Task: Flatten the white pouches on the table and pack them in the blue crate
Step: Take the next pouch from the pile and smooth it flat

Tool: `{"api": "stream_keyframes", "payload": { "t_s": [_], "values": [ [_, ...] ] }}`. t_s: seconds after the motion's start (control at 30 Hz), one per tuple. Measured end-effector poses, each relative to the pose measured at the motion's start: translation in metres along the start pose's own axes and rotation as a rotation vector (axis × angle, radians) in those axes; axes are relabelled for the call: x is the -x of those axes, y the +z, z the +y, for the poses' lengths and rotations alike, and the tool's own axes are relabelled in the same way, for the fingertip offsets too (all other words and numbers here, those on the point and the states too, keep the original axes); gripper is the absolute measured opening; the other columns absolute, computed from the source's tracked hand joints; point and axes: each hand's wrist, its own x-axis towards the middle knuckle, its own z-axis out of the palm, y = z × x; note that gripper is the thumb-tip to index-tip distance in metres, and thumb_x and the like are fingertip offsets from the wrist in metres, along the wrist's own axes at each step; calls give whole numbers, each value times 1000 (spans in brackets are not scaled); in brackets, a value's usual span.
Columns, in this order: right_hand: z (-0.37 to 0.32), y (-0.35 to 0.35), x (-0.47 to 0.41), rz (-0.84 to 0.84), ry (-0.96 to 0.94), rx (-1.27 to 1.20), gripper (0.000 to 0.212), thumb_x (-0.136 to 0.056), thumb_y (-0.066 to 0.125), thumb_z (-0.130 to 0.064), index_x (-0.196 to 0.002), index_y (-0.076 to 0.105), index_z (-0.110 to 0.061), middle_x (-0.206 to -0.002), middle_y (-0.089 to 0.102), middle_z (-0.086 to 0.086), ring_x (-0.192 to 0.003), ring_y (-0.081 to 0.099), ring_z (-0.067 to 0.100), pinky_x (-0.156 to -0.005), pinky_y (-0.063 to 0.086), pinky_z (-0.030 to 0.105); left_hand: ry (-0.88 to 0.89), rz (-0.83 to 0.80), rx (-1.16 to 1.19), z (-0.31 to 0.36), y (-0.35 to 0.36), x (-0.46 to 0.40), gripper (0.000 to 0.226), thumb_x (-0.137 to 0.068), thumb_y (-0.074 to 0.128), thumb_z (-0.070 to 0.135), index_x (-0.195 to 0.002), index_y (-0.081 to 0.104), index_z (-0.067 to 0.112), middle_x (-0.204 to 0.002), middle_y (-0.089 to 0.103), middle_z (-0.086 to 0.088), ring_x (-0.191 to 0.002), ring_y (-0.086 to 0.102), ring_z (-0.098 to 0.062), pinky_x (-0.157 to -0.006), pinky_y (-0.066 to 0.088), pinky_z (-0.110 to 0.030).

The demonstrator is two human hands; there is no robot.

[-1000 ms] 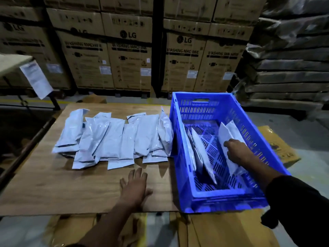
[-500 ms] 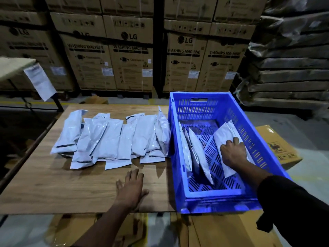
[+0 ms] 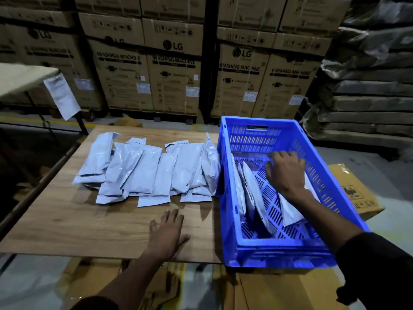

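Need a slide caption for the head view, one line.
Right hand presses a pouch inside the blue crate.

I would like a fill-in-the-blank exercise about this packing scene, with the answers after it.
1. The left hand lies flat on the wooden ____.
2. The right hand reaches inside the ____ crate.
3. The pile of white pouches waiting on the table lies to the ____ of the crate.
4. The boxes stacked behind bear the words "washing ____".

Missing words: table; blue; left; machine
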Motion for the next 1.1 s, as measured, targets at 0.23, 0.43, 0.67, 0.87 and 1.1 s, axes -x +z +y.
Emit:
{"api": "stream_keyframes", "payload": {
  "t_s": [0.23, 0.43, 0.67, 0.87, 1.1],
  "values": [
    [-132, -44, -26, 215, -317, -315, 28, -84, 52, -33, -97, 71, -17, -90, 70, 6, -85, 62, 33, -71, 42, 40, 81, 65, 48, -44, 8, 12, 54, -97, 50, 54, -141, 51, 22, -157, 42, -10, -142, 42, -35, -107, 40, -52],
    [-218, 5, -8, -248, -509, -132, 35, -94, 48, -35, -122, 61, -18, -119, 66, 7, -115, 55, 33, -99, 36, 45, -59, 79, 52, -108, 30, 31, 79, -92, 17, 67, -155, 38, 26, -166, 27, -2, -150, 30, -30, -114, 31, -54],
    [-237, 76, 53, -526, -507, 39, 43, -96, 47, -31, -138, 48, -23, -166, 8, 10, -153, -6, 34, -114, -2, 68, -44, 58, 34, -149, 37, 51, 70, -101, 20, 65, -151, 47, 25, -161, 39, 1, -145, 40, -30, -108, 23, -53],
    [-243, 90, 60, -570, -487, 109, 52, -95, 28, -42, -141, 52, -34, -165, 21, 4, -152, -2, 38, -109, -6, 75, -27, 103, 32, -148, 40, 46, 70, -92, 38, 62, -148, 51, 23, -159, 41, -1, -143, 44, -32, -107, 32, -59],
    [-245, 89, 76, -470, -440, 132, 59, -97, 48, -46, -149, 43, -18, -167, 10, -7, -153, -2, 33, -106, -20, 68, -17, 134, 65, -149, 42, 48, 69, -93, 38, 62, -149, 49, 23, -160, 39, -2, -144, 41, -34, -105, 40, -62]
  ]
}}
